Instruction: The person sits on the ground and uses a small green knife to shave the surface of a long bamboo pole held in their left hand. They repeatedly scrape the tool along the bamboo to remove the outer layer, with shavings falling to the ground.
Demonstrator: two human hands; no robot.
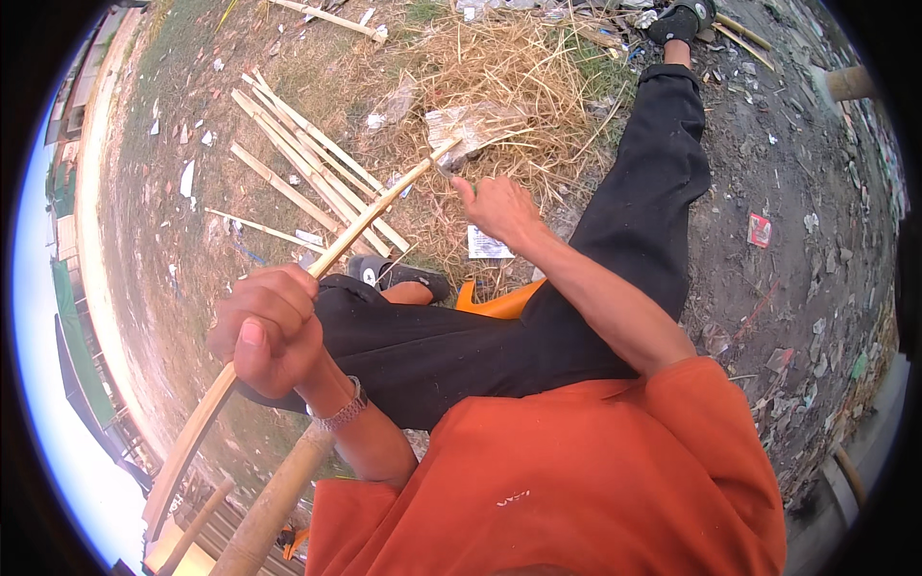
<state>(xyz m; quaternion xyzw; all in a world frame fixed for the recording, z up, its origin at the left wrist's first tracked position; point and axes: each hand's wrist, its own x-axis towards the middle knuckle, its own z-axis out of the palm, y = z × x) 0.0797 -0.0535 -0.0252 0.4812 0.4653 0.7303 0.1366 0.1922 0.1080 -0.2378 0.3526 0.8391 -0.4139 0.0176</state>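
Note:
My left hand [269, 326] is wrapped round a long pale bamboo strip [384, 202], which slants from the lower left up to the middle. Close to the strip's far end, my right hand [501, 206] is closed, its thumb pointing toward the strip. A small grey edge, seemingly the blade of a knife [444, 169], shows between this hand and the strip; its handle is hidden in the fingers. Beyond the hands lies a heap of thin bamboo shavings [509, 77].
Several split bamboo strips [307, 158] lie on the littered ground at the left. A bamboo pole [279, 504] runs below my left wrist. Part of an orange plastic object [499, 303] shows beside my legs. Another pole end [850, 84] juts in at the right.

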